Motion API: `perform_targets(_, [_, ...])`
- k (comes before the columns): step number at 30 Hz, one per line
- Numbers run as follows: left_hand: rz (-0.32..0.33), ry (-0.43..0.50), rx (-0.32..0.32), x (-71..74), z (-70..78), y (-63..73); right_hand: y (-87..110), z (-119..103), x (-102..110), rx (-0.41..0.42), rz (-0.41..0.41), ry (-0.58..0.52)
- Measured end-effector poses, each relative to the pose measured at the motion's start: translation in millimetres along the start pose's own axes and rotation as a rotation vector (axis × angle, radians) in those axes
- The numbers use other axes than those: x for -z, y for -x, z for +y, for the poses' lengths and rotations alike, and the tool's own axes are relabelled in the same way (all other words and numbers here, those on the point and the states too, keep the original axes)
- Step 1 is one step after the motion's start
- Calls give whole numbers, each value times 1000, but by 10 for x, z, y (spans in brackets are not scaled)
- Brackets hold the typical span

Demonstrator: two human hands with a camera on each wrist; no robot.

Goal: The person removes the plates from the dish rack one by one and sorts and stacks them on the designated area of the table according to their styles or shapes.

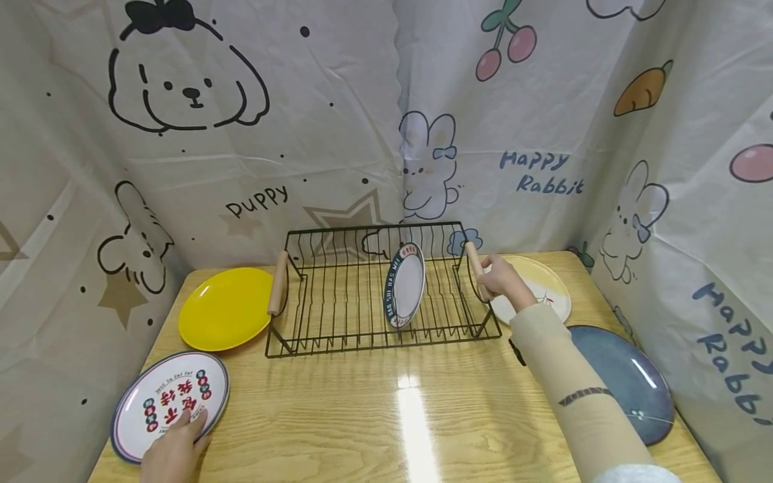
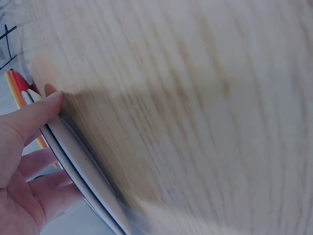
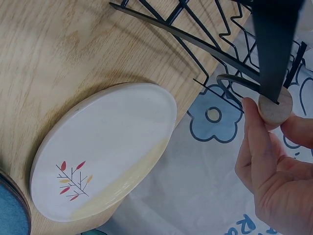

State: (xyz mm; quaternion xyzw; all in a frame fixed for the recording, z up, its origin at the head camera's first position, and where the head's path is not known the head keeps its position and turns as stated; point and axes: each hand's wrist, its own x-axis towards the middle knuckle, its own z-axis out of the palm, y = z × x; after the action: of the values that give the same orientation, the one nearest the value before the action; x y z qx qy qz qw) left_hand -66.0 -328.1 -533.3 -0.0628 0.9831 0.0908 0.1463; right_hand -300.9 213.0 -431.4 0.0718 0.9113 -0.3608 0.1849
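A white plate (image 1: 135,409) with red lettering and a dark rim lies at the front left of the table. My left hand (image 1: 175,446) pinches its near rim, fingers on the face and thumb at the edge. In the left wrist view the plate's edge (image 2: 80,164) shows as layered rims; I cannot tell whether it is more than one plate. A black wire dish rack (image 1: 338,345) stands in the middle, with one patterned plate (image 1: 409,285) upright in its slots. My right hand (image 1: 502,278) holds the rack's right wooden handle (image 3: 275,108) between thumb and fingers.
A yellow plate (image 1: 226,308) lies left of the rack, beside its left wooden handle (image 1: 278,283). To the right are a white and cream plate (image 3: 107,147) with a twig print and a blue plate (image 1: 628,382) near the table's edge. Printed cloth (image 1: 338,134) walls the table's back and sides.
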Motion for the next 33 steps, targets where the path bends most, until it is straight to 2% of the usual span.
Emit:
perform_targets(7, [-19,-1,21,20,23,-30,-3,-3,17,2,-9,-13])
perform_targets(11, [-63,23,32,60,35,-53,-3,-3,11,10,-9,-11])
perform_targets(13, [-103,69,54,116,58,-69,0,-7,13,11,-11,-12])
perform_targets(15, [-94,137,79,195,98,-81,4,-11,19,8,-13,-16])
perform_targets(16, [-75,173,93,245,125,-91,5,-13,22,6,-13,-18])
perform_targets(19, [104,276,93,397,240,-106,4,-14,29,1,-15,-23])
perform_targets(20, [184,295,66,453,287,-118,3,-13,31,-2,-15,-24])
perform_targets(23, [361,338,-4,626,456,-165,2,-11,30,0,-15,-21])
perform_targets(26, [454,370,-83,800,637,-254,1,-8,26,1,-13,-18])
perform_targets(28, [494,377,-142,893,762,-327,3,-9,22,0,-12,-16])
perform_targets(31, [540,383,-238,998,952,-452,4,-11,18,-4,-13,-15])
perform_targets(33, [545,391,-285,1051,1089,-533,4,-13,15,-2,-15,-14])
